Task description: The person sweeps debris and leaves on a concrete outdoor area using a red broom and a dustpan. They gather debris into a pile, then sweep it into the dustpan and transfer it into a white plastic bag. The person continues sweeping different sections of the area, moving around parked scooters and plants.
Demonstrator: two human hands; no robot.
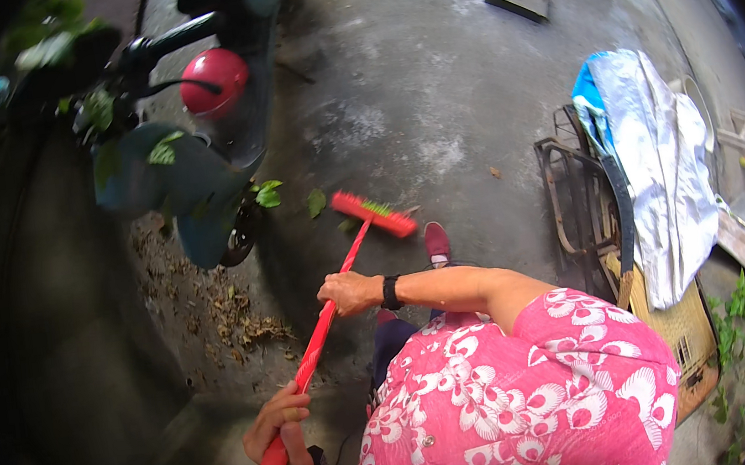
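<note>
A red broom (312, 349) slants from the lower left up towards its head, which is blurred and rests on or just above the concrete floor. The broom head (374, 214) is red with some green on it. My right hand (350, 293), with a black band at the wrist, grips the handle about midway. Near the top end of the handle, my left hand (283, 425) is wrapped around it, fingers and thumb on opposite sides. Green leaves (317, 202) lie beside the broom head. Below the scooter, dry brown leaves (238, 320) are heaped on the floor.
A scooter (192, 163) carrying a pink helmet (215, 83) stands at the left. On the right, a silver sheet (658, 165) drapes over a metal-framed item (571, 192) with a woven panel (685, 341). A long-handled tool with dark bars (516, 8) lies farther ahead. My shoe (436, 240) is near the broom head.
</note>
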